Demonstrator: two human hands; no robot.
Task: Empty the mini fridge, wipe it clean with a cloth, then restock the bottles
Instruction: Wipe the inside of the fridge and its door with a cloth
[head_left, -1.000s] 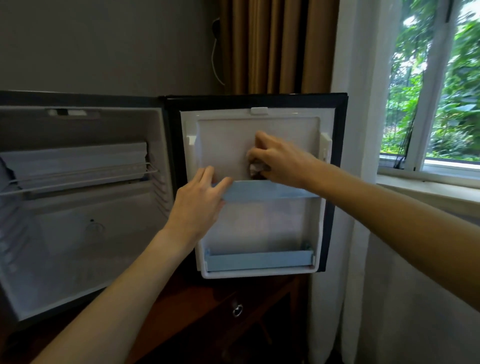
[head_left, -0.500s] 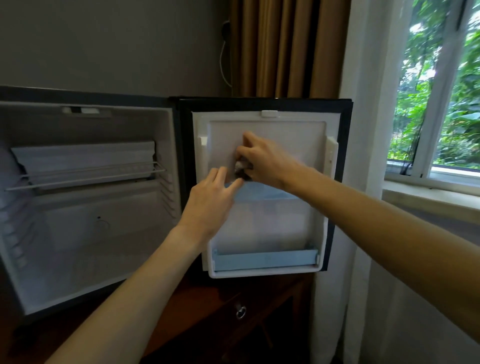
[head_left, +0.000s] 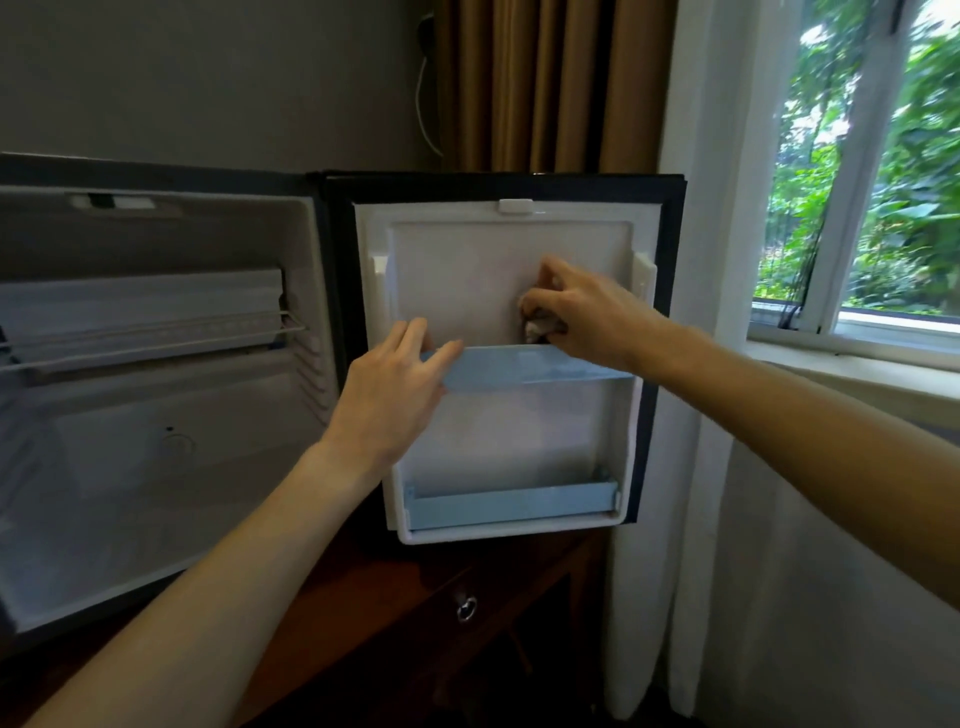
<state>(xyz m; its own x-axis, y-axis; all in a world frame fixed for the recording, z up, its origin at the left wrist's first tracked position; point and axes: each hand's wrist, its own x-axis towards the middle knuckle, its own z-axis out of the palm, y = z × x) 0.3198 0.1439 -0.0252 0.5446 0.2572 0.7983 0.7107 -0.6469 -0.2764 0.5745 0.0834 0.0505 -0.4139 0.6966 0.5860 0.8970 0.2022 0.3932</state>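
Note:
The mini fridge (head_left: 156, 415) stands open with a bare white interior and one wire shelf (head_left: 156, 338). Its door (head_left: 498, 270) is swung wide, white inner panel facing me. My right hand (head_left: 587, 317) grips a small crumpled cloth (head_left: 537, 325) and presses it against the upper door panel, just above the upper pale blue door shelf (head_left: 540, 369). My left hand (head_left: 395, 395) holds the left end of that blue shelf, thumb on its front rail. A lower blue door shelf (head_left: 511, 501) sits near the door's bottom. No bottles are in view.
The fridge sits on a dark wooden cabinet (head_left: 363, 597) with a metal drawer pull (head_left: 466, 608). Brown curtains (head_left: 545, 83) and a white sheer curtain (head_left: 727, 364) hang behind and right of the door. A window sill (head_left: 857, 364) lies at right.
My right hand slid the cloth left and then back to the right side of the upper door panel. My left hand stayed on the blue shelf's left end.

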